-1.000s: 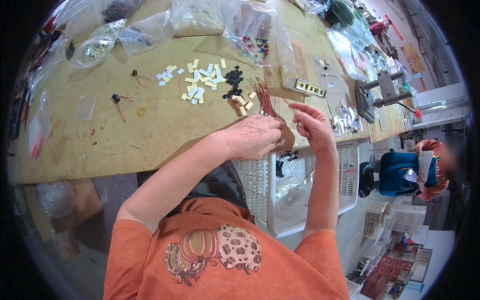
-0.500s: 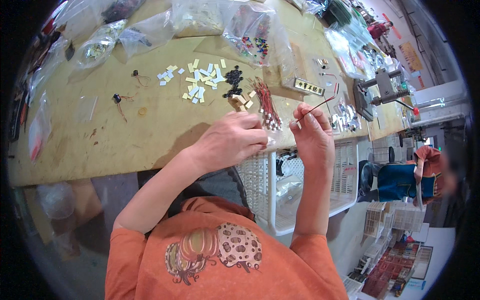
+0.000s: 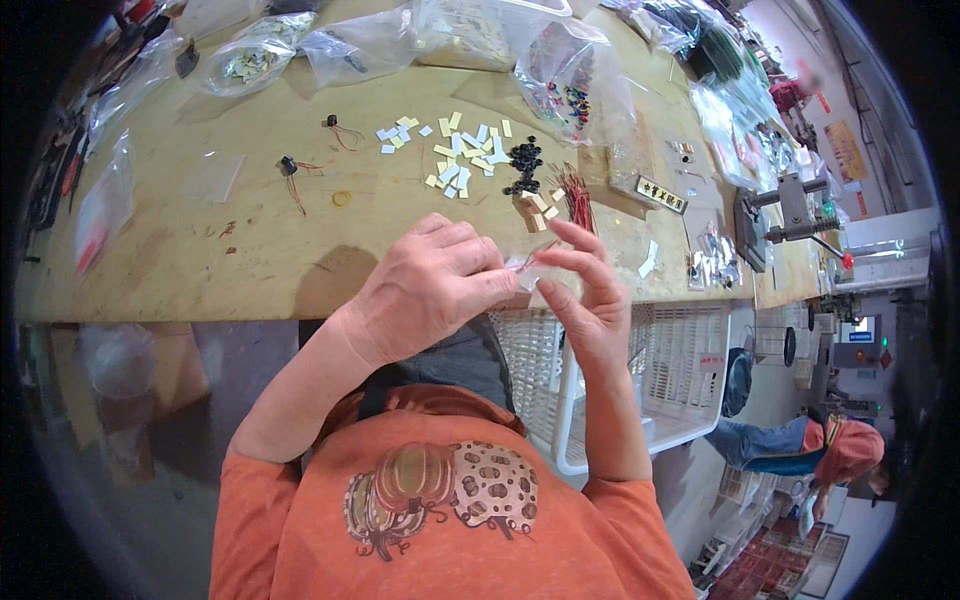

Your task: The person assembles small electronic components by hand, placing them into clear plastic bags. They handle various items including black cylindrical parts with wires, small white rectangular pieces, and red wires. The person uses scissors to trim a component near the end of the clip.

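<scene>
"What's in the left hand (image 3: 425,285)?"
"Pinched there, a small clear bag (image 3: 526,279) by the table's (image 3: 260,260) front edge; a red wire (image 3: 532,256) beside it; the right hand (image 3: 590,295) curls close, grip unclear."
"Any writing?"
"Dark characters on a yellow label (image 3: 661,194), farther right."

dark characters (image 3: 660,194) on pale strip (image 3: 664,196)
</scene>
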`<state>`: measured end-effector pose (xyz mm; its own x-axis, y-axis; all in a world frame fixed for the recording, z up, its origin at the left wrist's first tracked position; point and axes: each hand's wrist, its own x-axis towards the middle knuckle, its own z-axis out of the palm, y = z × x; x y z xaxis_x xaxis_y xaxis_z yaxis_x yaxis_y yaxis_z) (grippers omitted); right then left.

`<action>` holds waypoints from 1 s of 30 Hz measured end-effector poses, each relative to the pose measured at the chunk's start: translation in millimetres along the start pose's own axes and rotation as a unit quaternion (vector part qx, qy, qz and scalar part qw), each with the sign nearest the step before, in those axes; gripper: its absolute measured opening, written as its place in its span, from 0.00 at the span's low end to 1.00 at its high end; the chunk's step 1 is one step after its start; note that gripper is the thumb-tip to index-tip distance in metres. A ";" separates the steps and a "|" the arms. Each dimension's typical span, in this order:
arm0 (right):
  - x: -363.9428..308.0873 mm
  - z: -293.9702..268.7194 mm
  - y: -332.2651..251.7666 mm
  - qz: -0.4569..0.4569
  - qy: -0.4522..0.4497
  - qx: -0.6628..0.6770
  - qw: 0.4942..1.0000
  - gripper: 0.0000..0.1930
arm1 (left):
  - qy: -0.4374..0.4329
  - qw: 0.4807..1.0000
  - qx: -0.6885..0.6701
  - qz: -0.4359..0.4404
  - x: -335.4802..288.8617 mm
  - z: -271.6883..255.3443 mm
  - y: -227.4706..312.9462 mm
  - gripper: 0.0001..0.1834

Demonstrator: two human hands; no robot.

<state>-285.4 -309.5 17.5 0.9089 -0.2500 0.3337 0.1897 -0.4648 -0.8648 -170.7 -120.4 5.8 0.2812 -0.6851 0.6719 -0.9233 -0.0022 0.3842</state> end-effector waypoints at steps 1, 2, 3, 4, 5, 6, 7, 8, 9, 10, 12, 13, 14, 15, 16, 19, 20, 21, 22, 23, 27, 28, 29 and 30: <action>2.5 -1.4 -7.8 -0.023 0.013 -0.063 0.998 0.13 | -0.009 1.000 0.008 -0.003 -0.5 -5.2 -1.8 0.08; 4.1 -2.9 -14.4 -0.046 0.026 -0.127 0.990 0.14 | -0.017 1.000 0.014 -0.004 -0.6 -8.1 -3.0 0.08; 5.1 -3.1 -17.4 -0.061 0.035 -0.163 0.984 0.16 | -0.017 1.000 0.013 -0.002 -0.9 -9.3 -4.1 0.08; 5.8 -2.2 -22.6 -0.050 0.026 -0.161 0.985 0.16 | -0.017 1.000 0.011 0.000 -1.2 -10.2 -5.0 0.08; 5.7 -0.7 -28.3 -0.037 0.018 -0.158 0.987 0.17 | -0.018 1.000 0.008 0.002 -1.5 -10.4 -5.5 0.08; 5.6 1.2 -31.7 -0.025 0.011 -0.156 0.987 0.17 | -0.019 1.000 0.010 -0.001 -1.7 -10.1 -4.8 0.07; 6.4 3.5 -32.1 -0.047 0.006 -0.150 0.987 0.16 | -0.020 1.000 0.012 -0.005 -1.6 -9.3 -3.4 0.07; 6.7 6.3 -33.6 -0.057 -0.006 -0.147 0.987 0.16 | -0.021 1.000 0.016 -0.008 -1.5 -9.5 -2.3 0.07; 6.7 9.2 -35.1 -0.067 -0.017 -0.145 0.987 0.16 | -0.015 1.000 0.014 -0.005 -2.0 -8.2 -2.1 0.06; 6.6 11.9 -35.6 -0.077 -0.028 -0.142 0.987 0.16 | -0.009 1.000 0.012 -0.001 -3.2 -5.6 -2.4 0.06; 8.0 16.3 -33.7 -0.078 -0.037 -0.130 0.988 0.14 | -0.012 1.000 0.011 0.000 -4.9 -5.4 -2.4 0.06; 9.4 17.7 -33.2 -0.069 -0.043 -0.110 0.991 0.14 | -0.022 1.000 0.011 -0.002 -5.7 -6.4 -2.4 0.06; 10.3 18.2 -33.0 -0.059 -0.047 -0.092 0.993 0.13 | -0.032 0.999 0.010 -0.003 -5.8 -6.8 -2.7 0.06; 10.7 18.5 -32.9 -0.038 -0.051 -0.058 0.996 0.12 | -0.034 0.999 0.004 0.003 -5.6 -7.0 -3.0 0.07; 11.0 18.7 -33.0 -0.018 -0.055 -0.025 0.998 0.11 | -0.037 0.999 -0.002 0.009 -5.4 -7.2 -3.4 0.07; 11.6 18.0 -27.0 0.016 -0.083 0.050 0.995 0.09 | -0.040 0.999 -0.003 0.020 -6.1 -7.1 -3.9 0.04; 11.5 16.9 -24.4 0.023 -0.095 0.069 0.993 0.08 | -0.040 0.999 -0.002 0.023 -6.4 -6.6 -3.9 0.03; 11.8 16.0 -23.2 0.032 -0.106 0.079 0.991 0.08 | -0.047 0.999 0.000 0.024 -6.6 -6.8 -3.7 0.03; 12.1 15.4 -22.1 0.041 -0.116 0.089 0.988 0.07 | -0.053 0.998 0.002 0.025 -7.0 -7.3 -3.6 0.03; 12.5 14.8 -20.9 0.050 -0.127 0.098 0.986 0.07 | -0.059 0.998 0.004 0.026 -7.5 -7.4 -3.5 0.03; 12.9 13.6 -15.2 0.089 -0.151 0.140 0.974 0.05 | -0.082 0.996 -0.008 0.024 -11.2 -7.5 -4.2 0.02; 13.3 11.3 -18.0 0.140 -0.164 0.163 0.963 0.06 | -0.082 0.996 -0.012 0.022 -11.6 -7.6 -4.3 0.02; 13.8 10.0 -20.4 0.190 -0.177 0.184 0.948 0.06 | -0.082 0.996 -0.015 0.021 -11.4 -7.9 -4.5 0.03; 13.3 10.3 -21.2 0.195 -0.171 0.187 0.947 0.06 | -0.077 0.997 -0.015 0.023 -11.3 -8.0 -4.5 0.03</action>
<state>-273.5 -294.2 36.4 0.9919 -0.0217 -0.1249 -0.1258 -0.0444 -0.9911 -167.7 -106.8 1.6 0.1931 -0.7877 0.5850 -0.9254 0.0520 0.3754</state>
